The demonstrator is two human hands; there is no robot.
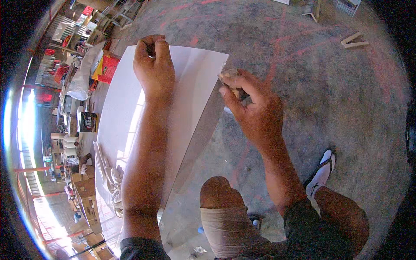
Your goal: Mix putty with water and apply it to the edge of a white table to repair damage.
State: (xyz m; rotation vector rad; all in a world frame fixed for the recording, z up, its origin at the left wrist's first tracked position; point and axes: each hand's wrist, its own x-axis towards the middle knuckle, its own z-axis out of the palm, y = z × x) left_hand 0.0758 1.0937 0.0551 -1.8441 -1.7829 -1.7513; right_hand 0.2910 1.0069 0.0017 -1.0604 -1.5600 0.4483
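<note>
A large glossy white panel (195, 82) stretches from under my left forearm to its far edge, with light reflected on its surface. My left hand (154, 65) is over that far edge with its fingers curled and the thumb close to them. Whatever it holds is hidden or too small to name. My right hand (258, 102) is closed in a pinch beside the panel's right edge, near the far right corner. Between its thumb and fingers is a small, pale brownish piece (235, 92), whose kind I cannot make out.
A crumpled pale cloth (113, 182) lies on the panel's left side. Left of it are a red and yellow box (105, 66), a black box (87, 122) and cluttered shelving. Joined wood strips (355, 41) lie on the concrete floor (338, 95). My sandaled foot (321, 171) is at right.
</note>
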